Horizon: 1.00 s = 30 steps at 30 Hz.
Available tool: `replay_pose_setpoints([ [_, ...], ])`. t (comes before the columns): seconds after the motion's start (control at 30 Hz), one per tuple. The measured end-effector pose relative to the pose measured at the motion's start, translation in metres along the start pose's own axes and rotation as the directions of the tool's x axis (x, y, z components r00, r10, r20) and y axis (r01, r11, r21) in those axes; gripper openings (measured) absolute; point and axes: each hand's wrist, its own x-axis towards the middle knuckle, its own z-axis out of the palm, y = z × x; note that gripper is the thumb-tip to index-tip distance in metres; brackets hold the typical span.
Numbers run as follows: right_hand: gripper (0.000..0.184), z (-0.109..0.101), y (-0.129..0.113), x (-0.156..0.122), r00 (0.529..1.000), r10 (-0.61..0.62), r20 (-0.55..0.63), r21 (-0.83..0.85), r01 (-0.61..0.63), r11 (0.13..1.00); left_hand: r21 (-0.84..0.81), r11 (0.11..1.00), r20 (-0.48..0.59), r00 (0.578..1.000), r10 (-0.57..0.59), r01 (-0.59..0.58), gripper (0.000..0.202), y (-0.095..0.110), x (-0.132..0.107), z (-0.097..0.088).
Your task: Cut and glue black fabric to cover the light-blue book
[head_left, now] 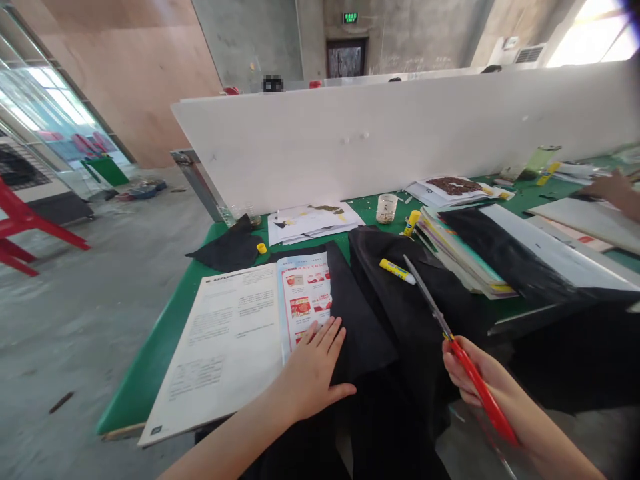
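My left hand lies flat with its fingers spread, pressing on a printed page and the edge of a black cloth over it. Under the page is an open book with small text. My right hand grips red-handled scissors by the handle, their long blades pointing up and away over more black cloth. The blades look closed. Near the blade tips a yellow glue stick rests on the cloth, its cap end pale.
A tall white partition stands behind the green table. Papers, a plastic cup, another glue stick, a yellow cap and stacked books lie about. Another person's hand is at the far right.
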Motion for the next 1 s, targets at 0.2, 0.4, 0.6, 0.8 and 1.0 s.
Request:
replay_pose_setpoints([
  [0.2,0.046,0.017,0.01,-0.032,0.99,0.072,0.122,0.066,-0.08,0.995,0.014,0.999,-0.098,0.995,-0.031,0.032,0.051,0.018,-0.011,0.001],
  [0.4,0.047,0.022,0.018,-0.066,0.979,0.073,0.19,-0.002,-0.074,0.997,-0.067,0.997,-0.265,0.963,-0.048,0.031,0.028,0.03,-0.024,0.011],
  [0.6,0.044,0.02,0.033,-0.092,0.959,0.046,0.281,-0.097,-0.019,0.995,-0.185,0.975,-0.316,0.932,-0.178,0.124,0.026,0.032,-0.031,0.019],
  [0.8,0.049,0.025,0.044,-0.089,0.922,0.12,0.368,-0.029,-0.118,0.993,-0.195,0.973,-0.404,0.894,-0.193,0.122,0.018,0.038,-0.031,0.022],
  [1.0,0.046,0.029,0.062,-0.104,0.923,0.133,0.361,-0.064,-0.118,0.991,-0.058,0.984,-0.512,0.841,-0.176,0.171,0.016,0.048,-0.027,0.028],
])
